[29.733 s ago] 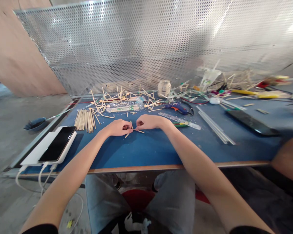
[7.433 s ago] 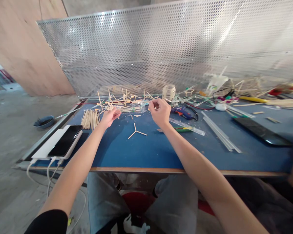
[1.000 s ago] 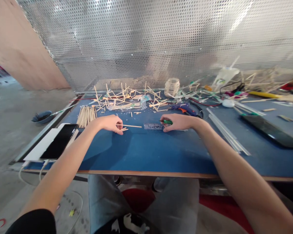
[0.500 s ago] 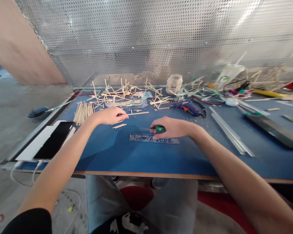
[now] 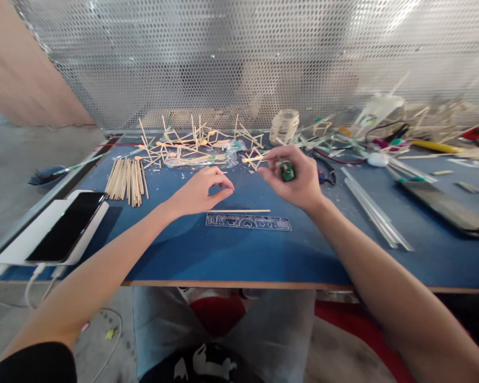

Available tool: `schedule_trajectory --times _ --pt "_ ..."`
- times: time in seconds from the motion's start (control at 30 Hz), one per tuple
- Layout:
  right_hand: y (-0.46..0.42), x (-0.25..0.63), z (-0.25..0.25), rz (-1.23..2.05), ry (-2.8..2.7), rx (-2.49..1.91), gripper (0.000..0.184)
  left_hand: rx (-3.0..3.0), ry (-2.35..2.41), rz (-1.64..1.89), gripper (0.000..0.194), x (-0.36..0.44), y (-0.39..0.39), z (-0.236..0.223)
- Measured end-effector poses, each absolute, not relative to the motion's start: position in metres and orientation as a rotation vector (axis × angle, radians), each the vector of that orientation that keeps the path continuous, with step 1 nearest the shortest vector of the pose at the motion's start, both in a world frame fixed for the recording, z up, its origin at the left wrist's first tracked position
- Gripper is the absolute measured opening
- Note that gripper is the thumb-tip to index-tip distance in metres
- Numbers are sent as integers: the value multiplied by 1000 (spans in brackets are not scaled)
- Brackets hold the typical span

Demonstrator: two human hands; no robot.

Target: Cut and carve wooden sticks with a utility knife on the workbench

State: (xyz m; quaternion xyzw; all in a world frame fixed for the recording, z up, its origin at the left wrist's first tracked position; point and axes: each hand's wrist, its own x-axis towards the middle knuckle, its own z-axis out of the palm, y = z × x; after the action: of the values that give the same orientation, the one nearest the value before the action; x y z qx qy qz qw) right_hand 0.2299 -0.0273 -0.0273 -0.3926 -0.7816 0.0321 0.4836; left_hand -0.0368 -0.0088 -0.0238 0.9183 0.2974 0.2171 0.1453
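Observation:
My left hand [image 5: 201, 191] hovers left of centre, thumb and index tips meeting in a ring-shaped pinch. Whether anything tiny is between those tips I cannot make out. Just below its fingers a thin wooden stick [image 5: 243, 211] lies along the upper edge of a clear ruler [image 5: 248, 221]. My right hand [image 5: 293, 178] is raised above the table, to the right, curled around a small green tool [image 5: 287, 171]. Only the tool's green end shows in the palm; the fingers cover the rest.
A bundle of wooden sticks [image 5: 126, 181] and a phone [image 5: 67, 226] on a white pad lie left. Stick frames [image 5: 199, 143] and a jar [image 5: 284, 127] stand behind. To the right are clear glue sticks [image 5: 377, 207], a black tray [image 5: 449, 206] and a yellow-handled tool [image 5: 437, 147].
My right hand has risen away from the ruler, keeping the green tool. My left hand has moved right and nearer the ruler, and a stick now lies along the ruler's upper edge.

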Motion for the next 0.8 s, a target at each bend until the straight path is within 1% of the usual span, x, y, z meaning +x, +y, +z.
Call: schedule_trajectory --times 0.07,0.1,0.2,0.27,0.37,0.47,0.53,0.6,0.7,0.8 --pt "-25 233 -27 107 -2129 -900 22 2756 718 511 31 -38 -11 -25" --pt "-23 234 -26 166 -2265 -902 24 2815 671 447 33 -38 -12 -26" --pt "-20 238 -26 446 -2590 -1011 38 2910 667 290 44 -38 -16 -32" --pt "-19 236 -26 666 -2717 -1097 44 2891 716 177 49 -38 -17 -36" --pt "-21 232 -26 970 -2791 -1159 40 2759 790 57 51 -39 -17 -38" --pt "-22 230 -26 1114 -2800 -1175 35 2678 862 7 50 -39 -17 -38" --pt "-22 230 -27 1087 -2801 -1183 35 2677 911 -13 53 -39 -17 -37" --pt "-21 231 -27 955 -2782 -1207 37 2690 962 -13 53 -39 -16 -37" --pt "-20 238 -23 706 -2700 -1206 39 2728 977 37 43 -41 -14 -36" --pt "-22 248 -16 634 -2581 -1173 34 2762 937 215 28 -46 -9 -36"
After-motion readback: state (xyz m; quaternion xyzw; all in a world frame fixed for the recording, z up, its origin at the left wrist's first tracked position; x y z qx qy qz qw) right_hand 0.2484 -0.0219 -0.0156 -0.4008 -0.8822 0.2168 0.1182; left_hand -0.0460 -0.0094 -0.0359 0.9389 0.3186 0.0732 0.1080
